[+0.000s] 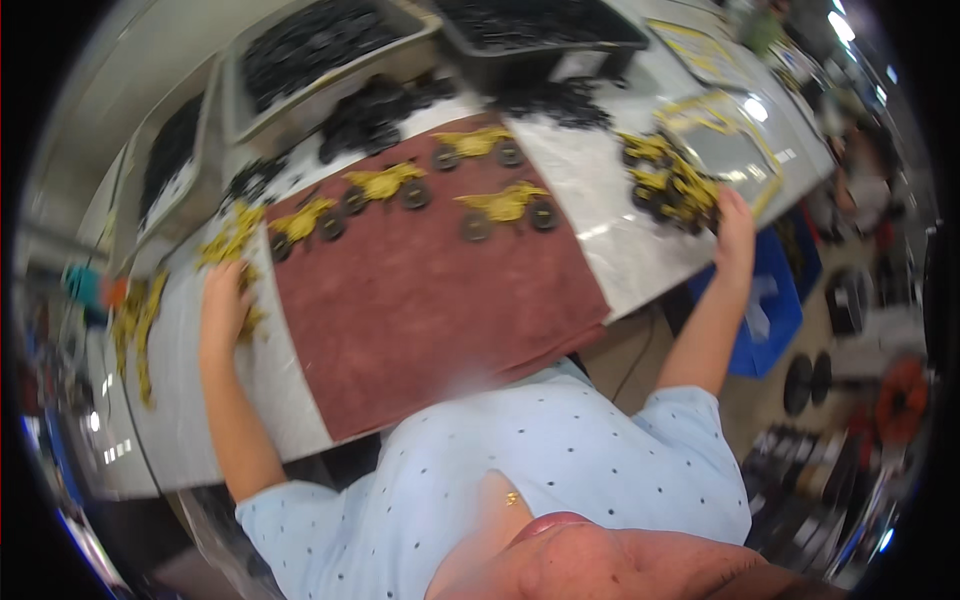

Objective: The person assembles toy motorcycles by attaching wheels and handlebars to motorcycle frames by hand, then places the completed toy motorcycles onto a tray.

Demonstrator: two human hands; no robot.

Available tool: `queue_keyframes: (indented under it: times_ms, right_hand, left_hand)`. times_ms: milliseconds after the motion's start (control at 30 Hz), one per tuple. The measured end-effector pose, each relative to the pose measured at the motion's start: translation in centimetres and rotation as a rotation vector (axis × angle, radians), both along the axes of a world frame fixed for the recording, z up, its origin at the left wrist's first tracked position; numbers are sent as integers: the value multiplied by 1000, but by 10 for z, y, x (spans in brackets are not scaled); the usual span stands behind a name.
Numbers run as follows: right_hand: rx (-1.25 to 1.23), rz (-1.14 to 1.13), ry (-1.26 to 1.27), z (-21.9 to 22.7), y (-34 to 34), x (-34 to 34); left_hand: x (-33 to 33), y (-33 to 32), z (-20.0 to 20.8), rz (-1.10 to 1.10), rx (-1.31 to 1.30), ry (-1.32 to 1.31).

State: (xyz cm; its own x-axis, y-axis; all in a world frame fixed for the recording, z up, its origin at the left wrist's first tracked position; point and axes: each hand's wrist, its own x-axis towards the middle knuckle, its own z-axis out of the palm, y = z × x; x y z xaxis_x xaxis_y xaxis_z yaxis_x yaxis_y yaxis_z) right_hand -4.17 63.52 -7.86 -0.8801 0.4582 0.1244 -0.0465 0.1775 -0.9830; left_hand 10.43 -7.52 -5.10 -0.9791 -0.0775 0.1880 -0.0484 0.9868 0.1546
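At the left, my left hand reaches into a heap of yellow plastic parts. Its fingers are bent down among them, and what they pinch is hidden. On the right, my right hand rests against a pile of yellow toy motorcycles with black wheels. Its fingers look stretched along the pile's edge, partly blurred. Between my hands lies a dark red cloth. Several toy motorcycles stand along its far part, among them one at the right and one farther left.
Bins of black parts, one light grey and one dark, line the table's far side. Loose black parts lie before them. Yellow frames lie at far right, above a blue crate. A teal-and-orange object is at left.
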Motion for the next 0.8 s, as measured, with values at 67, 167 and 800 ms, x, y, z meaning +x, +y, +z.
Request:
queue_keyframes:
  times_ms: [67,167,800]
  right_hand:
    - [-159,-9,-4,19,-6,10]
    - [-87,-35,47,30,-20,23]
    - [834,-300,100,0,-99,70]
  left_hand:
    - [-4,1,2,0,31,17]
    - [-19,-4,-3,-9,65,-38]
    - [-59,218,81,-445,493,56]
